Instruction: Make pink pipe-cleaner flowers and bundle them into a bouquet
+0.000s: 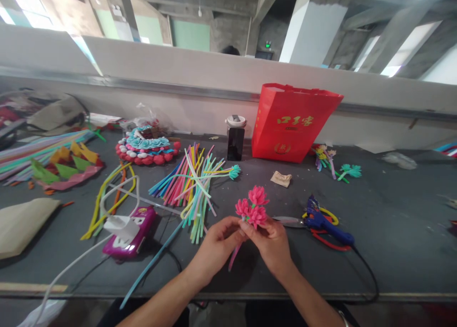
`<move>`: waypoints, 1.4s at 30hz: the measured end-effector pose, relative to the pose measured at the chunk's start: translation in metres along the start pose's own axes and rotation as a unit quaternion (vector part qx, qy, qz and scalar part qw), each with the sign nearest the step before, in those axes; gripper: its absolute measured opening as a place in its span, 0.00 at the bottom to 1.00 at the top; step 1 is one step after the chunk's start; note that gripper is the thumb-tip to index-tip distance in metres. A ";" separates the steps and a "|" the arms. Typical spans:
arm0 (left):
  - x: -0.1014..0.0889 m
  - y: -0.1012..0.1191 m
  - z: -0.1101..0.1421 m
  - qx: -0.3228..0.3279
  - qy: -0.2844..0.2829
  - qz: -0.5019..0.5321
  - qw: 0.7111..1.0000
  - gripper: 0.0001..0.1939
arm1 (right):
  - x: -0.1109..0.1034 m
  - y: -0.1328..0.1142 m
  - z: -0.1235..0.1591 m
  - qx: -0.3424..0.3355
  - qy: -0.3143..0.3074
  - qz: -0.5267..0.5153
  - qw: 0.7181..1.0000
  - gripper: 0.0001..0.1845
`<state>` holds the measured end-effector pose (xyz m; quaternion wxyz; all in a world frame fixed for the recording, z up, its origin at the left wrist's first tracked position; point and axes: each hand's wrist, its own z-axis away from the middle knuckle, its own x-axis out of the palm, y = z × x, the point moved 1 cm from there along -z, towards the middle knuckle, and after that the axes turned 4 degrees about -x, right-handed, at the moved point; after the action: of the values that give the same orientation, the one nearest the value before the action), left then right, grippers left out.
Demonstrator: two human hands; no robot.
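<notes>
A small bunch of pink chenille-stem flowers (256, 212) is held upright over the near part of the table. My left hand (218, 243) pinches it from the left, and my right hand (273, 246) closes on it from the right; the fingertips meet just below the blooms. A pink stem (234, 258) slants down beneath my fingers. Part of the stems is hidden by the fingers. Just right of my right hand lie scissors (289, 221) with a blue glue gun (328, 226) across them. Loose coloured chenille stems (194, 179) lie beyond my left hand.
A purple power strip (130, 234) with a white plug and trailing cords sits left. A phone (235, 143) leans on a cup (236, 122) beside a red paper bag (294, 124). A crumpled paper piece (281, 178) and teal flowers (350, 170) lie farther back.
</notes>
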<state>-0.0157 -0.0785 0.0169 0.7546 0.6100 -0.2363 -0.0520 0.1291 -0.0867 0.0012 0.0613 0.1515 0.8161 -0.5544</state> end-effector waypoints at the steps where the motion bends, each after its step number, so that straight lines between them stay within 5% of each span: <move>1: 0.000 -0.001 0.000 -0.007 0.006 0.021 1.000 0.15 | 0.001 0.000 0.000 -0.002 0.001 0.001 1.000 0.08; 8: 0.001 -0.008 0.001 -0.098 -0.014 0.101 0.990 0.17 | 0.008 0.005 0.001 0.056 0.015 -0.063 0.996 0.10; 18: 0.001 -0.009 0.003 -0.072 0.028 0.083 0.994 0.18 | 0.008 0.000 -0.001 0.063 0.019 -0.104 0.992 0.11; 38: -0.007 -0.008 -0.003 -0.132 -0.054 0.118 0.983 0.15 | 0.011 0.012 0.001 0.031 0.015 -0.073 0.997 0.07; 42: -0.008 -0.006 -0.001 -0.092 -0.005 0.092 0.991 0.15 | 0.012 0.010 0.001 0.036 0.016 -0.073 0.997 0.08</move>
<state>-0.0208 -0.0761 0.0087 0.8081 0.5132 -0.2892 -0.0073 0.1212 -0.0818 -0.0106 0.0025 0.1022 0.8052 -0.5842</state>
